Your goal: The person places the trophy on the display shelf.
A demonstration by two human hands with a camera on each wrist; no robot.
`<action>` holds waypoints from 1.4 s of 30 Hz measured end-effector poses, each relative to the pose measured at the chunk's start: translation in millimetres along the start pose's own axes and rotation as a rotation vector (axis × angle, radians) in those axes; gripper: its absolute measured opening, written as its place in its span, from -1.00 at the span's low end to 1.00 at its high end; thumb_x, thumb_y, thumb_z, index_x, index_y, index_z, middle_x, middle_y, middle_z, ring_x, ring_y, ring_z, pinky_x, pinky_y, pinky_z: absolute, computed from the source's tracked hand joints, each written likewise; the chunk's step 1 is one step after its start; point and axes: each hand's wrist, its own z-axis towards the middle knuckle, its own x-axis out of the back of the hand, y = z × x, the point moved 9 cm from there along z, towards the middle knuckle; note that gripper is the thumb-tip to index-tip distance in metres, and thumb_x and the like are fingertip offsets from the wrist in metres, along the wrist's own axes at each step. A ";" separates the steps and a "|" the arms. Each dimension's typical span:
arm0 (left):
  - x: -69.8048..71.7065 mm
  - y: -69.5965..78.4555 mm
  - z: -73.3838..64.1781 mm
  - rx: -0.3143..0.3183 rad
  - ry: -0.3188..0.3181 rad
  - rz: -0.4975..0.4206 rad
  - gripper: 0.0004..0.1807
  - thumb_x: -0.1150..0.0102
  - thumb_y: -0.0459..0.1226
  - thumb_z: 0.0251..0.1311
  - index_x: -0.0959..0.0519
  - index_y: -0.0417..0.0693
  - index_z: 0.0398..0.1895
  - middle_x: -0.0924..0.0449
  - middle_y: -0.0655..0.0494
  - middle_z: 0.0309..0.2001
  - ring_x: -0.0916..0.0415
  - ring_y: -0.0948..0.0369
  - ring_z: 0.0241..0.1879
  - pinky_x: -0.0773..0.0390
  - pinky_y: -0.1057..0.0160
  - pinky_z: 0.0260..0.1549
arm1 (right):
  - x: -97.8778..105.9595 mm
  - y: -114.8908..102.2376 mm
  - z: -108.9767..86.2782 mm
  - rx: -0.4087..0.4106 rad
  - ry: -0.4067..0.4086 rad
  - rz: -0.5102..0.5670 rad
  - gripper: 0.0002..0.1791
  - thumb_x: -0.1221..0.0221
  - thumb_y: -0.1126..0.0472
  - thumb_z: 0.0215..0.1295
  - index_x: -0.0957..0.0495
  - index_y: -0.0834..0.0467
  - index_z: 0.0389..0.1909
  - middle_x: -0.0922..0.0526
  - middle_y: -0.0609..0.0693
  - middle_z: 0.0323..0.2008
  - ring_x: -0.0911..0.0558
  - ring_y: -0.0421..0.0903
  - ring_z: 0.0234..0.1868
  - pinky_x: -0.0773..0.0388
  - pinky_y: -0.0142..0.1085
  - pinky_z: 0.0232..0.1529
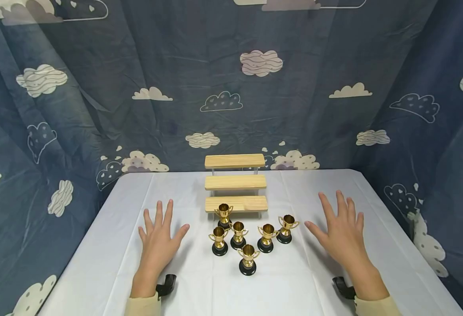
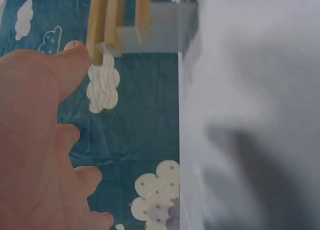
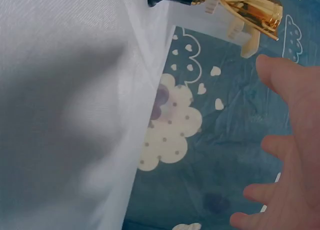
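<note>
Several small gold trophy cups on black bases stand upright in a loose group mid-table, in the head view. The nearest trophy point(image 1: 248, 260) is at the front, and another trophy point(image 1: 224, 215) stands against the front of a three-tier wooden shelf point(image 1: 236, 181). My left hand point(image 1: 159, 245) hovers left of the group, fingers spread, holding nothing. To the right, my right hand point(image 1: 342, 235) is likewise spread and holds nothing; the rightmost trophy point(image 1: 286, 229) is closest to it. That side's wrist view shows a gold trophy point(image 3: 245, 7) beyond the thumb, its base partly in frame.
A white cloth covers the table point(image 1: 294, 289). Dark blue curtains point(image 1: 294, 114) with cloud prints hang behind it and on both sides. The shelf has clear supports and sits near the back edge. A black wrist strap point(image 1: 166, 285) shows on the left arm.
</note>
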 end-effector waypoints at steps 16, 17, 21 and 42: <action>13.0 12.9 1.2 0.003 -0.080 -0.111 -0.04 0.01 0.32 0.33 0.16 0.30 0.65 0.29 -0.05 0.62 0.54 -0.23 0.54 0.26 -0.61 0.28 | 4.1 -27.3 -0.4 0.074 -0.042 0.019 0.06 -0.37 -0.24 0.14 -0.08 -0.08 0.60 0.05 0.33 0.53 0.01 0.47 0.46 0.12 0.61 0.25; 13.0 13.9 1.8 0.000 -0.084 -0.123 -0.04 0.01 0.32 0.33 0.16 0.31 0.65 0.29 -0.04 0.63 0.54 -0.22 0.54 0.26 -0.61 0.28 | 5.5 -28.7 -0.2 0.080 -0.044 0.027 0.06 -0.37 -0.24 0.15 -0.08 -0.08 0.60 0.05 0.33 0.53 0.02 0.47 0.46 0.11 0.61 0.26; 11.4 17.5 4.0 -0.011 -0.086 -0.159 -0.06 -0.02 0.30 0.34 0.15 0.33 0.65 0.27 -0.03 0.63 0.52 -0.21 0.54 0.24 -0.61 0.28 | 11.2 -34.6 1.5 0.104 -0.051 0.058 0.05 -0.37 -0.21 0.17 -0.06 -0.08 0.60 0.04 0.33 0.53 0.00 0.47 0.45 0.09 0.60 0.25; -13.9 33.4 32.9 0.042 -0.139 -0.409 -0.24 -0.15 -0.02 0.42 -0.12 0.10 0.60 -0.15 -0.10 0.52 -0.11 -0.12 0.48 -0.20 -0.27 0.39 | 10.0 -65.9 -6.9 0.125 -0.106 0.221 -0.13 -0.38 -0.03 0.24 -0.23 -0.06 0.53 -0.25 0.29 0.42 -0.29 0.36 0.36 -0.41 0.46 0.05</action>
